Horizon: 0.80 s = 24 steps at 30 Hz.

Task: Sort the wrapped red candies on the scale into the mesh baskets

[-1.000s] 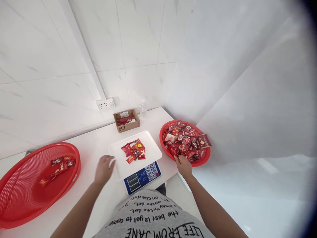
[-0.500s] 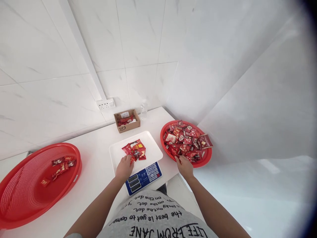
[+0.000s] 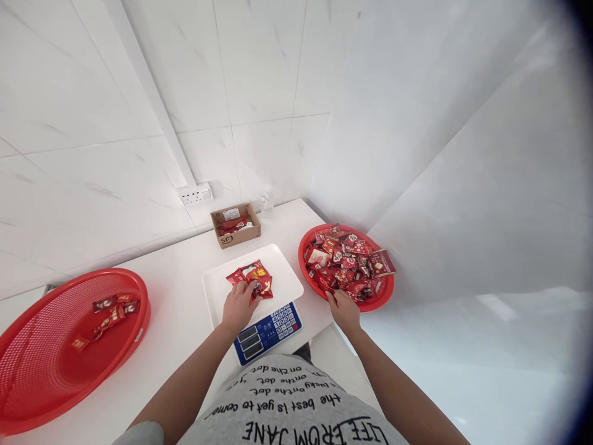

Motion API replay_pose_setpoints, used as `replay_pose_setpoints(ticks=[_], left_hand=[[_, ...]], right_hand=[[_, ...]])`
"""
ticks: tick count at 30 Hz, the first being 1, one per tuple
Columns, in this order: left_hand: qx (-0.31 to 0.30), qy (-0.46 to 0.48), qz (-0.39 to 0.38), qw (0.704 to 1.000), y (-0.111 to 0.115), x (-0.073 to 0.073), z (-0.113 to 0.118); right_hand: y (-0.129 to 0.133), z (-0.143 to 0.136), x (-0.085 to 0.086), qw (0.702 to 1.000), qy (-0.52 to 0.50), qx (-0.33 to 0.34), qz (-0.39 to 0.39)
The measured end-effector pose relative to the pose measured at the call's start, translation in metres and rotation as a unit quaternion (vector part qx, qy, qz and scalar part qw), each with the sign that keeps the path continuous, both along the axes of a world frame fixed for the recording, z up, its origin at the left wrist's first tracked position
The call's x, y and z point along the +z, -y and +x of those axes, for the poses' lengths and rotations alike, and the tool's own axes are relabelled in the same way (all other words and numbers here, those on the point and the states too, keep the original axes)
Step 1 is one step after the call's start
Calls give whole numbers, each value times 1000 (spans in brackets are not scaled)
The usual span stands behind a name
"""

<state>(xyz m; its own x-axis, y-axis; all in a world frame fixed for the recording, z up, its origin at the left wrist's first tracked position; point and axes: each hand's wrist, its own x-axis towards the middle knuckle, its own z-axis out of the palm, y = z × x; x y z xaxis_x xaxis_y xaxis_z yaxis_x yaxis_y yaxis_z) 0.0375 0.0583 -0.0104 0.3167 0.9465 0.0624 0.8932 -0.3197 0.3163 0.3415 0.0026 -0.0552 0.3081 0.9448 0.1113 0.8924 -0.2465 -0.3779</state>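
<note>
My left hand [image 3: 238, 307] reaches over the white tray [image 3: 290, 281] of a scale. Its fingers are curled onto the near side of a small pile of red snack packets [image 3: 260, 272], covering part of them. On the right, my right hand [image 3: 343, 311] is closed at the near rim of a round red basket [image 3: 389, 300], thumb on top and the other fingers mostly hidden. That basket is heaped with red wrapped packets [image 3: 345, 262]. The scale's blue keypad panel [image 3: 269, 330] shows below the tray, nearest my body.
A large red basket [image 3: 134, 281] at the left holds several red packets [image 3: 111, 315]. Behind the scale stands a small cardboard box [image 3: 241, 237] with red packets in it, beside a clear plastic bottle [image 3: 267, 207]. A tiled wall with a socket [image 3: 194, 194] borders the white table.
My left hand has moved slightly up and right, further over the packets on the tray. My right hand stays at the basket rim. The view has shifted slightly.
</note>
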Motion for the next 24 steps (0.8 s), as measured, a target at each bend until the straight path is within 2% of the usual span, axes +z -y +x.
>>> replay_pose_setpoints(ticks=[13,20,24], left_hand=[[-5,-41,34,999,-7,-4,7],[24,-20,114,993,-11,-15,7],[19,-22,78,996,-14,-18,11]], right_hand=[[0,-1,0,1000,6,1,1],[0,-1,0,1000,-1,0,3],[-1,0,0,1000,-1,-3,-8]])
